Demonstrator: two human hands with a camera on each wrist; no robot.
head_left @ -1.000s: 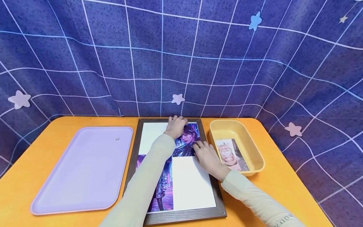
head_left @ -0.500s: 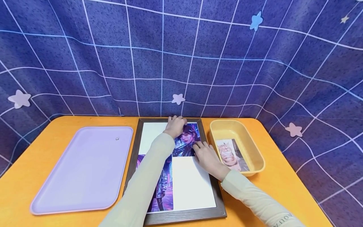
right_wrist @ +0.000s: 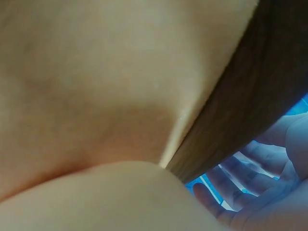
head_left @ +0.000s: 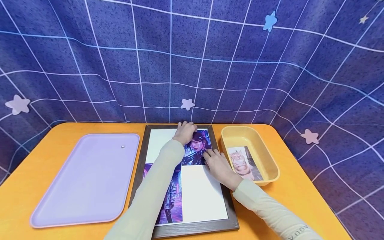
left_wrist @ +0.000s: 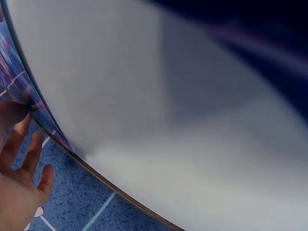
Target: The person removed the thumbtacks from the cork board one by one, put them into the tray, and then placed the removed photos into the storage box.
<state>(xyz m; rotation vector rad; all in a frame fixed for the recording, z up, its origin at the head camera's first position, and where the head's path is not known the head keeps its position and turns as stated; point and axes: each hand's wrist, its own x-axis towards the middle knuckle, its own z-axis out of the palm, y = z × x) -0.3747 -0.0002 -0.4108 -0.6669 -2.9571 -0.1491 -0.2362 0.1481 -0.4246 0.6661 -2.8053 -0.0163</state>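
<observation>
In the head view, a dark picture frame lies on the table. Its white backing holds a neon-coloured picture piece of an armed figure at upper right and a second picture piece at lower left, partly behind the left sleeve. My left hand rests at the top edge of the upper piece, fingertips reaching over the frame's far side; the left wrist view shows its thumb at the piece's edge and the other fingers spread. My right hand touches the same piece's right side with its fingertips.
A lilac tray lies left of the frame, with a small shiny spot near its upper right. To the right, a yellow bin holds a cat picture. A blue gridded curtain hangs behind the orange table.
</observation>
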